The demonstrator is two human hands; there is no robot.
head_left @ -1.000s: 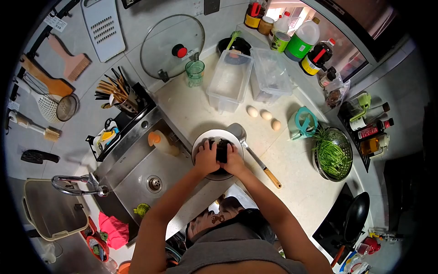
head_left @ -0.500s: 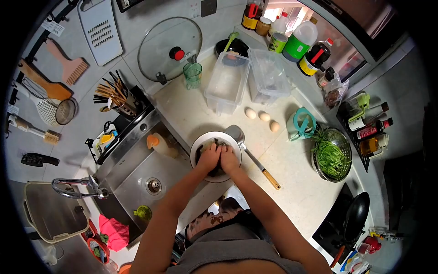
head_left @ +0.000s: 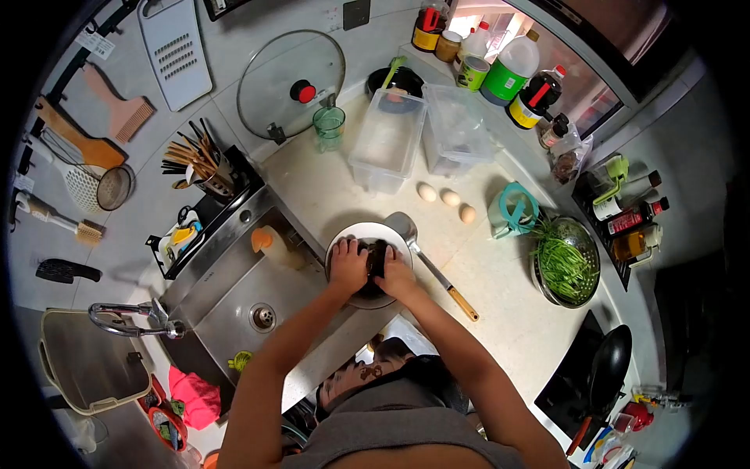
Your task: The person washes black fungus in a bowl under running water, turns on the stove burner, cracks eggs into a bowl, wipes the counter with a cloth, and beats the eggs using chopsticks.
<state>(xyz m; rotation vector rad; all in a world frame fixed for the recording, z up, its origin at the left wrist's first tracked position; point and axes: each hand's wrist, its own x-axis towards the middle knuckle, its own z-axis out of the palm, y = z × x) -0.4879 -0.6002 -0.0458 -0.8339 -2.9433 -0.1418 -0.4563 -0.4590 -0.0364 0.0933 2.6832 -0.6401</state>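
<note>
A white bowl [head_left: 369, 230] stands on the counter beside the sink, with dark, wet-looking food [head_left: 375, 254] inside. My left hand [head_left: 348, 266] rests in the bowl's left side, its fingers spread over the dark food. On the right side my right hand [head_left: 396, 275] reaches in, fingers bent against the same food. A gap between the hands shows the dark pieces. The fingertips of my right hand are partly hidden. Just right of the bowl lies a spatula [head_left: 437, 273] with a wooden handle.
The steel sink [head_left: 234, 313] is at left. Behind the bowl are clear plastic containers [head_left: 388, 141] and three eggs [head_left: 451, 198]. A teal-lidded jug [head_left: 513, 211] and a colander of green vegetables [head_left: 564, 270] stand at right. A black pan [head_left: 611, 367] sits at lower right.
My hands were close together in the bowl half a second ago; now they are apart, the left one further left and the right slightly right, with dark food showing between them.
</note>
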